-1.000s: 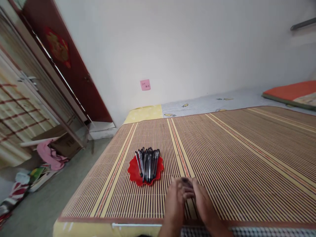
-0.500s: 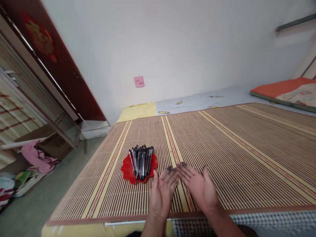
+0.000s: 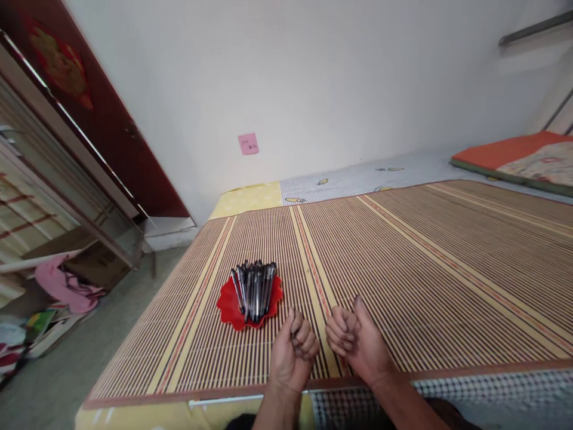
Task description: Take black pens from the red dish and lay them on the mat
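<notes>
A red scalloped dish (image 3: 230, 306) lies on the striped bamboo mat (image 3: 403, 263) and carries several dark pens (image 3: 253, 285) laid side by side. My left hand (image 3: 292, 352) hovers palm up just right of the dish, its fingers curled into a loose fist with nothing in it. My right hand (image 3: 356, 343) is beside it, also palm up with fingers curled and the thumb raised, holding nothing. The two fists are a small gap apart, near the mat's front edge.
The mat covers a bed against a white wall with a pink sticky note (image 3: 248, 144). An orange cushion (image 3: 514, 153) lies at the far right. To the left are a dark red door (image 3: 85, 113) and clutter on the floor (image 3: 58, 286).
My hands were clasped together, then spread open palm up, and now both have curled into fists. The view has shifted slightly; the dish and pens have not moved.
</notes>
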Motion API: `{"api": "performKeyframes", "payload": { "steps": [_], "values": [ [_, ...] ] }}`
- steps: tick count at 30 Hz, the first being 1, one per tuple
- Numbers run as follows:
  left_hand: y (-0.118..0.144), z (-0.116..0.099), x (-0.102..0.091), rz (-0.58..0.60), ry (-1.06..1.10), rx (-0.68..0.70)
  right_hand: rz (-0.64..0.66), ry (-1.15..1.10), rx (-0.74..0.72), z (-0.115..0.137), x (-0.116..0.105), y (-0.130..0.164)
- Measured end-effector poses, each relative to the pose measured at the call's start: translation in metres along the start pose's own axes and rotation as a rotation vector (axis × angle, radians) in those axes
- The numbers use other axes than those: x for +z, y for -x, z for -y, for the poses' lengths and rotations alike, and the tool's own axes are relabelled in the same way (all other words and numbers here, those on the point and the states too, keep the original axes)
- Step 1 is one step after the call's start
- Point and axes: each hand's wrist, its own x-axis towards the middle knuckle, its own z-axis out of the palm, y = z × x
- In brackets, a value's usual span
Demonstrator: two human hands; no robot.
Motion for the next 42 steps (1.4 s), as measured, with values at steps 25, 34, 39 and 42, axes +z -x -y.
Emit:
{"api": "performKeyframes", "payload": {
  "steps": [25,34,39,42],
  "values": [
    [0.001,-0.005,0.010,-0.081,-0.037,0.061,-0.208,-0.005,-0.111,0.013,-0.001,-0.005],
    [0.005,0.000,0.006,0.025,-0.112,-0.008,-0.072,-0.001,-0.058,0.011,0.001,0.002],
    [0.003,0.003,0.004,-0.024,-0.115,0.018,-0.065,0.041,-0.034,0.009,0.001,0.000],
    [0.003,0.000,0.009,-0.084,-0.054,0.053,-0.140,0.042,-0.037,0.012,0.001,0.000]
  ]
}}
